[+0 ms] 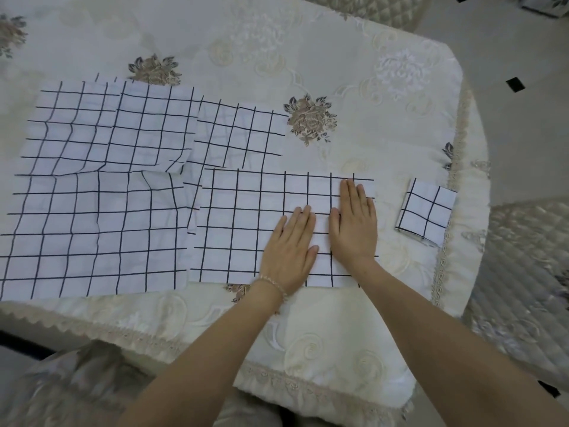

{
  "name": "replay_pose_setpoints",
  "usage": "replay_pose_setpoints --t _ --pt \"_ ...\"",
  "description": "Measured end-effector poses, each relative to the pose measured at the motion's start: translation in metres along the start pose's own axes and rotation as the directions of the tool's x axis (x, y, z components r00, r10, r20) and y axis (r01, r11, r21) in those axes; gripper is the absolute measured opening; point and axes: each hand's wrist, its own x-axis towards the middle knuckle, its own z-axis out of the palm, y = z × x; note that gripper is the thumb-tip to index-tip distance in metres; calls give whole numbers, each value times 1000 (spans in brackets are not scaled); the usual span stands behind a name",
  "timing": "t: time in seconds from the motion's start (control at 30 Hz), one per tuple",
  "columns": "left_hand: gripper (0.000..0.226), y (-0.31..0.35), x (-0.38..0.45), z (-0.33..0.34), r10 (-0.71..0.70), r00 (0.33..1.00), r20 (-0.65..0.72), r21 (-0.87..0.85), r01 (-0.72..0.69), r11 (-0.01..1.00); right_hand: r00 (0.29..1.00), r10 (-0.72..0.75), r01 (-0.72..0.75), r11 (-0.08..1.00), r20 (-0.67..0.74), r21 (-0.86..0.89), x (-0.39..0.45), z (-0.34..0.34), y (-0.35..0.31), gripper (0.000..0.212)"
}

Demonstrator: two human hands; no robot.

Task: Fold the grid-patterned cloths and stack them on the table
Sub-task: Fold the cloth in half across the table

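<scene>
**Inspector:** Hands first. Left hand (291, 241) and right hand (354, 223) both lay flat, fingers straight and close together, palms pressing on the right part of the white, black-gridded rectangular cloth (246, 223) nearest the front edge. Neither pinched anything.

**Clerk:** How did that cloth lie?

**Inspector:** Long axis ran left to right across the cream embroidered tabletop (354, 134). Most of it stretched away to the left of the hands; its right edge sat just beside the right hand.

**Clerk:** Which hand for the fold, then?

**Inspector:** In my judgement, the right hand was nearer the right edge, the left nearer the free length.

**Clerk:** Other cloths?

**Inspector:** One small folded grid-patterned square (426, 211) lay to the right, near the table edge. Several unfolded grid cloths (101, 180) overlapped on the left.
</scene>
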Motion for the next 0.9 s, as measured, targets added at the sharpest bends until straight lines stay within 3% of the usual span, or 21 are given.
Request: replay_pose_setpoints --t 0.37,0.67,0.77,0.83,0.9 --pt "59 -106 -74 -21 -206 978 -23 23 206 978 1000 -3 3 1000 18 10 -2 -1 0 60" --pt "59 -111 -81 -23 -227 974 -26 60 228 972 998 -6 4 999 59 35 0 -5 -1 66" --pt "60 -112 -81 -23 -226 974 -26 48 227 973 991 85 -90 995 107 39 3 -17 -11 68" --pt "60 -111 -81 -22 -222 974 -34 51 224 973 999 43 -41 994 20 -97 -4 -19 -38 66" --pt "60 -111 -80 -24 -221 975 -37 56 223 973 998 -58 57 995 -3 -78 -23 -12 -81 64"
